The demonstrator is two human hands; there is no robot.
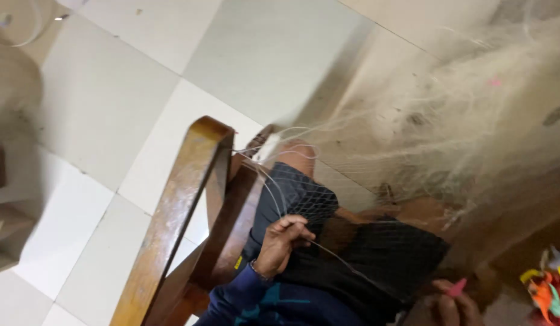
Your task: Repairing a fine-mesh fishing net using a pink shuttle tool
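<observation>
My left hand (283,240), in a dark blue sleeve, is closed on a thin pale line (343,261) that runs down and right across my lap. A fine pale fishing net (449,130) drapes over my knee and dark shorts (376,253) and spreads up to the right. At the bottom edge my right hand (456,306) pinches a small pink tool (457,287); the hand is partly cut off by the frame.
A brown wooden chair arm (177,205) rises just left of my left hand. White floor tiles (135,78) lie beyond it. Colourful orange, yellow and green pieces (548,290) sit at the lower right corner. Blurred pale objects (11,72) stand at the far left.
</observation>
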